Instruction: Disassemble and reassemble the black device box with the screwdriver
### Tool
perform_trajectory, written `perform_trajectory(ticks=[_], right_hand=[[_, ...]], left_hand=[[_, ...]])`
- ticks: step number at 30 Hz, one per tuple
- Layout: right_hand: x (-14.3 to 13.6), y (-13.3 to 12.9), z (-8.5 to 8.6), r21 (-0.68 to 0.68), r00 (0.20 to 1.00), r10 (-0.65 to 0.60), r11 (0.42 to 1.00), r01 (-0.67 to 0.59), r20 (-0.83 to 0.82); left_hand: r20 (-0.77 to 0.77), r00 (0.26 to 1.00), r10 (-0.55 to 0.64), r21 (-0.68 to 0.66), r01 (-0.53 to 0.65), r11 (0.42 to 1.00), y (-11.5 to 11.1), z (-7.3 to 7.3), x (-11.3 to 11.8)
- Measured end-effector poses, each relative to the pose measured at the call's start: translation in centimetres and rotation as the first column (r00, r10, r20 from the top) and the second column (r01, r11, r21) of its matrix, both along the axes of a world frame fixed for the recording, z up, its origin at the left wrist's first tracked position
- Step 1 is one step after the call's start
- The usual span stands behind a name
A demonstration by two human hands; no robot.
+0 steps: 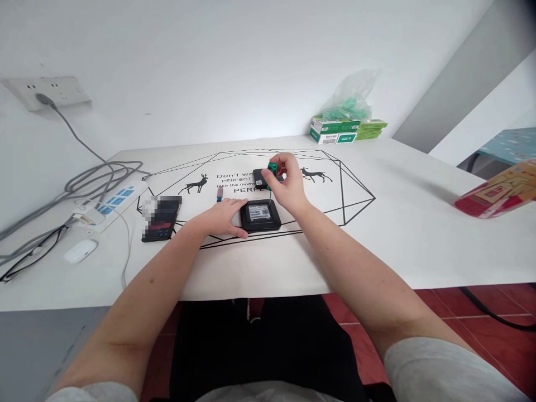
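A black square device (260, 216) with a white label lies flat on the printed mat (310, 220). My left hand (226, 216) rests at its left side, thumb and fingers spread apart along the edge. In my right hand (287, 178) is a green-handled screwdriver (273, 167), held upright between thumb and fingers, its thin shaft pointing down at the device's upper right corner. Behind, a second black object (259, 177) is partly covered by the right hand. Another small screwdriver (220, 194) lies just beyond my left hand.
On the left are a phone (162, 219), a power strip (121, 202) with tangled cables, and a white earphone case (81, 250). Green and white boxes (335, 129) with a plastic bag stand at the back right. A red and yellow package (498, 190) sits at the right edge.
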State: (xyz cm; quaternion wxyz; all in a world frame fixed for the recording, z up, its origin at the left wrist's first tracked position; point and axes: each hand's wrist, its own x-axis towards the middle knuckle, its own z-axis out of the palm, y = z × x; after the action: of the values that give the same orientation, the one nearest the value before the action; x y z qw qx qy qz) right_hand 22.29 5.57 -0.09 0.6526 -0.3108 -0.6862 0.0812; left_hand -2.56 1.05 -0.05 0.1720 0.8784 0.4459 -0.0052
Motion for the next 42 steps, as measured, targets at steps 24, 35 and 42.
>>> perform_trajectory(ticks=[24,35,42], right_hand=[[-0.2,-0.9,-0.1,-0.09,0.996,0.076,0.993,-0.079,-0.041],[-0.5,-0.4,-0.7,0.002,0.999,-0.034,0.999,0.034,0.018],[-0.1,-0.2,-0.6,0.01,0.995,-0.086,0.996,0.086,-0.057]], left_hand=[[0.798,0.237,0.554,-0.481,-0.304,0.822,1.7,-3.3,2.8],[0.632,-0.139,0.763,-0.77,-0.004,0.638,2.0,-2.7,2.1],[0.702,-0.089,0.707,-0.712,-0.054,0.7,1.7,-2.7,2.2]])
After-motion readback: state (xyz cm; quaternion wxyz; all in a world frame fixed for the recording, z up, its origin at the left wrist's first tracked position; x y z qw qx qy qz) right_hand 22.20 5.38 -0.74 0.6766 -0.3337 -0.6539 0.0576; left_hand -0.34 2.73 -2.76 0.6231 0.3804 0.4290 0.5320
